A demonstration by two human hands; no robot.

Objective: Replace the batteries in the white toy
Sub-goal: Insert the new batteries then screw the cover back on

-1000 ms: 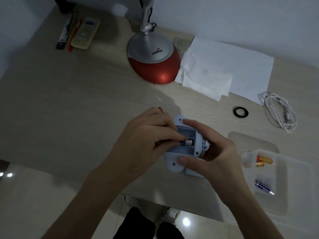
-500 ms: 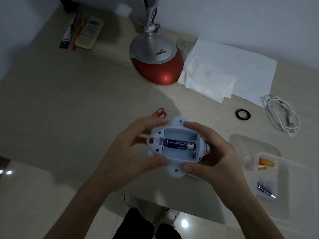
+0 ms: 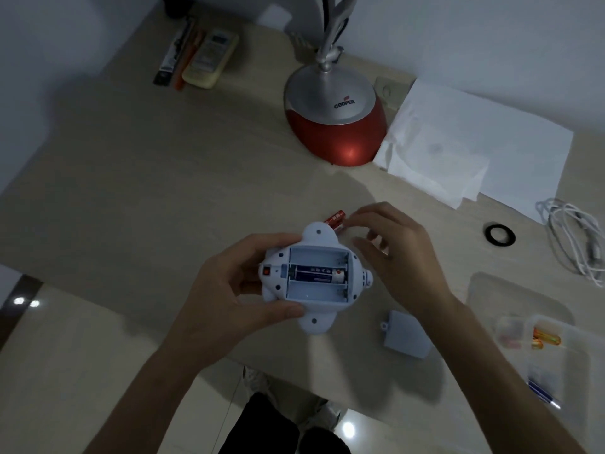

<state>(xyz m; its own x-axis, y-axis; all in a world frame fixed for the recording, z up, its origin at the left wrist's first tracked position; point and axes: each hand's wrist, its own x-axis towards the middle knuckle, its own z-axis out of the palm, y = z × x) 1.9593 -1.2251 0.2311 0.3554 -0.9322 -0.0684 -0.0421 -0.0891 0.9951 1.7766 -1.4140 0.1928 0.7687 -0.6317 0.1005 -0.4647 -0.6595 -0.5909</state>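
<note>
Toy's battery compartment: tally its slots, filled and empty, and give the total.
Filled slots: 1, the middle slot, holding a dark battery.
Empty slots: 2, the upper slot and the lower slot.
Total: 3 slots in the white toy.

A pale wood-grain desk (image 3: 131, 191) stands against a plain white wall (image 3: 474, 37) in dim light, above a glossy tiled floor (image 3: 65, 371) reflecting ceiling lamps.
</note>
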